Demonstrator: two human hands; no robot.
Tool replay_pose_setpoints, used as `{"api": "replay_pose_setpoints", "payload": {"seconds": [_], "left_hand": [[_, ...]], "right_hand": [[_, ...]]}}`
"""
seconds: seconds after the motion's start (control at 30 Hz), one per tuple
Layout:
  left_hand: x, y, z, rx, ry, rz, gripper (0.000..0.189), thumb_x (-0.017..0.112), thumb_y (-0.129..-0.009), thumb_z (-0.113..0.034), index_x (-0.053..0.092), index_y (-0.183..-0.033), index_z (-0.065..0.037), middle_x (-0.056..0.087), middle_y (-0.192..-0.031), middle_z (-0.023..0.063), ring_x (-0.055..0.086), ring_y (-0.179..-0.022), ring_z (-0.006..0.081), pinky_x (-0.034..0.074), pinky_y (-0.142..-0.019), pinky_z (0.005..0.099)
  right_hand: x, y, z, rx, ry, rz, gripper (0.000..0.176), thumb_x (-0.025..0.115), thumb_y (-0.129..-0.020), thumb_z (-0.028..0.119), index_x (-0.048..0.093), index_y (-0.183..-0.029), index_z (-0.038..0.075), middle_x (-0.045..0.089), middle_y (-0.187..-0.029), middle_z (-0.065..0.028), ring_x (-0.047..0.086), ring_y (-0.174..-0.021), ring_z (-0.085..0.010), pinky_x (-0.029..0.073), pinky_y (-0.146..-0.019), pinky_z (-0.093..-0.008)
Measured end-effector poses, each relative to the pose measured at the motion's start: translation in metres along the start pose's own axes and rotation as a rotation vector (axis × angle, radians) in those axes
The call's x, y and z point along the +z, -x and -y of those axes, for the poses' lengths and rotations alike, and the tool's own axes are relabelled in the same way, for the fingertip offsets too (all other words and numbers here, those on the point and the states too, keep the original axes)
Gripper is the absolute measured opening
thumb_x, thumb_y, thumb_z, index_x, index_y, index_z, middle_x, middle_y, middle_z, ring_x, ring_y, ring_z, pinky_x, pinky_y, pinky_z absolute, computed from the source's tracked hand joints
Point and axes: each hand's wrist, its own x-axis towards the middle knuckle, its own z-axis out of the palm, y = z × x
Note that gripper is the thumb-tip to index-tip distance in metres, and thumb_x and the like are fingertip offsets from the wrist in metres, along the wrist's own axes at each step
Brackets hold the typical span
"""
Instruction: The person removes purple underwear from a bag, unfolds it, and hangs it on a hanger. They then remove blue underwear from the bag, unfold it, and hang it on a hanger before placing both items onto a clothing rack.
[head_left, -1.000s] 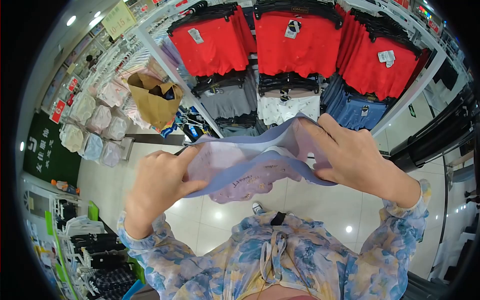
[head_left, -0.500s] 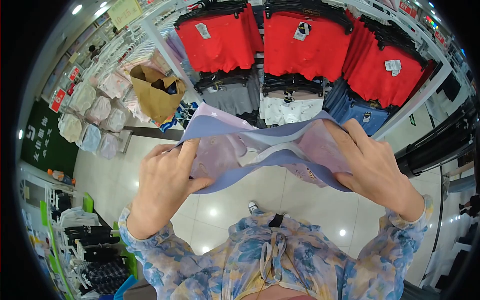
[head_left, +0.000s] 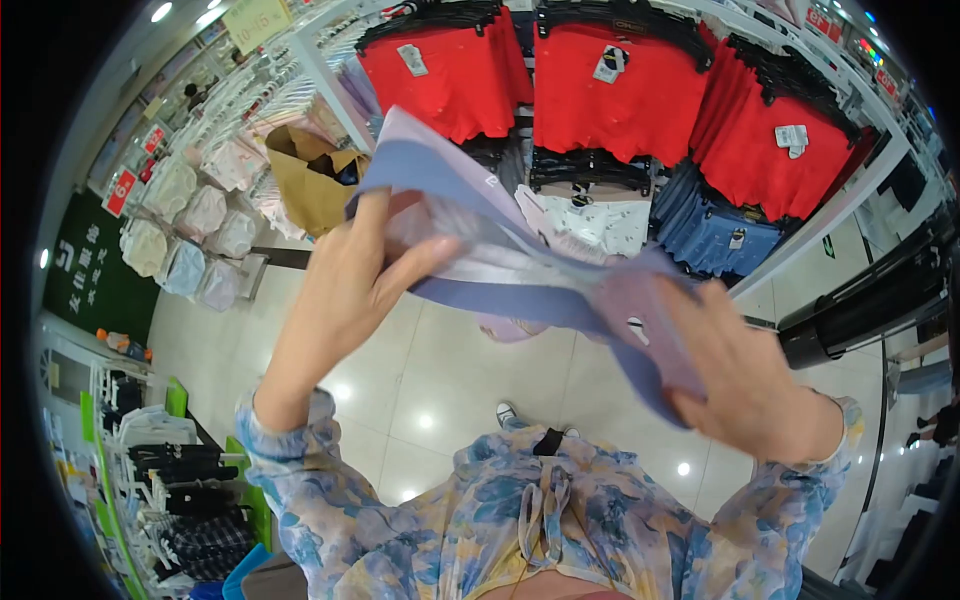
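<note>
A pair of lilac underpants [head_left: 540, 300] with a broad blue-grey waistband hangs stretched between my hands, its opening facing up toward me. My left hand [head_left: 345, 280] holds the left end, fingers hooked at the waistband and the thumb stretched out across the opening. At the other end, my right hand [head_left: 735, 380] grips the side of the underpants; motion blurs its fingers. The left end is higher than the right, so the garment slants.
Racks of red garments [head_left: 620, 90] on black hangers stand ahead, with blue shorts [head_left: 715, 230] below. A brown paper bag [head_left: 310, 185] hangs at the left, near pale underwear [head_left: 185, 270]. A black post [head_left: 850, 325] is at the right. Tiled floor [head_left: 440, 390] lies below.
My left hand has risen and its thumb has come off the waistband edge. My right hand has dropped slightly. The underpants have gone from roughly level to slanted.
</note>
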Motion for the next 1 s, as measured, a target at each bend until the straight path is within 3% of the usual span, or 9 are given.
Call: {"api": "replay_pose_setpoints", "payload": {"seconds": [0.1, 0.23, 0.37, 0.57, 0.67, 0.77, 0.8, 0.87, 1.0], "left_hand": [[0.018, -0.014, -0.003, -0.078, 0.487, -0.001, 0.048, 0.066, -0.084, -0.013, 0.037, -0.120, 0.003, 0.061, -0.081, 0.0224, 0.064, -0.068, 0.0369, 0.050, -0.061, 0.0412], [0.020, -0.024, -0.022, 0.367, 0.065, 0.078, 0.046, 0.058, -0.077, 0.005, 0.038, -0.118, 0.001, 0.061, -0.089, 0.0211, 0.063, -0.069, 0.0378, 0.051, -0.060, 0.0410], [0.017, -0.038, -0.054, 0.578, -0.003, 0.155, 0.038, 0.060, -0.073, 0.002, 0.050, -0.109, -0.005, 0.060, -0.092, 0.0151, 0.063, -0.077, 0.0350, 0.049, -0.059, 0.0411], [0.023, -0.041, -0.068, 0.731, 0.087, 0.028, 0.034, 0.066, -0.073, 0.001, 0.057, -0.105, -0.004, 0.060, -0.092, 0.0116, 0.061, -0.081, 0.0305, 0.050, -0.067, 0.0368], [0.033, -0.036, -0.058, 0.776, 0.136, -0.072, 0.040, 0.072, -0.075, -0.003, 0.057, -0.111, -0.002, 0.059, -0.099, 0.0103, 0.060, -0.092, 0.0273, 0.051, -0.077, 0.0342], [0.076, -0.015, -0.039, 0.466, 0.493, -0.080, 0.078, 0.084, -0.068, -0.020, 0.036, -0.127, -0.006, 0.053, -0.107, 0.0098, 0.055, -0.094, 0.0206, 0.052, -0.074, 0.0341], [0.088, -0.008, -0.036, 0.472, 0.500, -0.077, 0.078, 0.084, -0.068, -0.020, 0.036, -0.127, -0.006, 0.053, -0.107, 0.0098, 0.055, -0.094, 0.0206, 0.052, -0.074, 0.0341], [0.107, 0.001, -0.037, 0.057, 0.703, 0.106, 0.078, 0.083, -0.070, -0.020, 0.032, -0.127, -0.004, 0.053, -0.098, 0.0104, 0.056, -0.089, 0.0199, 0.052, -0.071, 0.0355], [0.121, 0.006, -0.041, -0.111, 0.756, 0.370, 0.059, 0.065, -0.087, -0.031, 0.036, -0.125, 0.003, 0.060, -0.078, 0.0169, 0.060, -0.072, 0.0221, 0.048, -0.063, 0.0348]], "right_hand": [[0.010, -0.003, 0.003, -0.245, -0.071, 0.041, 0.080, 0.076, -0.057, 0.003, 0.045, -0.130, -0.002, 0.048, -0.125, -0.0180, 0.057, -0.097, -0.0312, 0.053, -0.065, -0.0325], [-0.001, -0.029, 0.003, -0.339, -0.241, -0.152, 0.083, 0.078, -0.063, 0.006, 0.039, -0.137, 0.003, 0.047, -0.127, -0.0178, 0.057, -0.100, -0.0293, 0.052, -0.077, -0.0323], [0.008, -0.068, -0.004, -0.259, -0.503, -0.521, 0.084, 0.078, -0.070, 0.007, 0.033, -0.141, 0.007, 0.053, -0.123, -0.0146, 0.060, -0.096, -0.0224, 0.046, -0.089, -0.0313], [0.021, -0.084, -0.023, -0.245, -0.676, -0.436, 0.047, 0.069, -0.080, 0.001, 0.053, -0.124, 0.004, 0.067, -0.091, -0.0094, 0.062, -0.082, -0.0141, 0.048, -0.076, -0.0238], [0.019, -0.083, -0.031, -0.173, -0.763, -0.438, 0.035, 0.060, -0.083, -0.005, 0.059, -0.117, 0.004, 0.067, -0.098, -0.0059, 0.061, -0.086, -0.0097, 0.048, -0.076, -0.0231], [0.020, -0.087, -0.038, -0.180, -0.813, -0.500, 0.032, 0.055, -0.085, -0.006, 0.060, -0.115, 0.003, 0.066, -0.101, -0.0043, 0.060, -0.086, -0.0086, 0.047, -0.077, -0.0219], [0.020, -0.086, -0.038, -0.180, -0.866, -0.523, 0.032, 0.054, -0.084, -0.006, 0.060, -0.115, 0.003, 0.066, -0.102, -0.0037, 0.060, -0.086, -0.0081, 0.046, -0.078, -0.0214], [0.018, -0.083, -0.035, -0.150, -0.947, -0.509, 0.032, 0.051, -0.085, -0.006, 0.060, -0.114, 0.002, 0.065, -0.100, -0.0035, 0.060, -0.086, -0.0083, 0.046, -0.078, -0.0214], [0.013, -0.074, -0.033, -0.183, -0.992, -0.438, 0.032, 0.048, -0.084, -0.007, 0.060, -0.112, 0.002, 0.065, -0.100, -0.0057, 0.061, -0.090, -0.0093, 0.047, -0.079, -0.0224]]}}
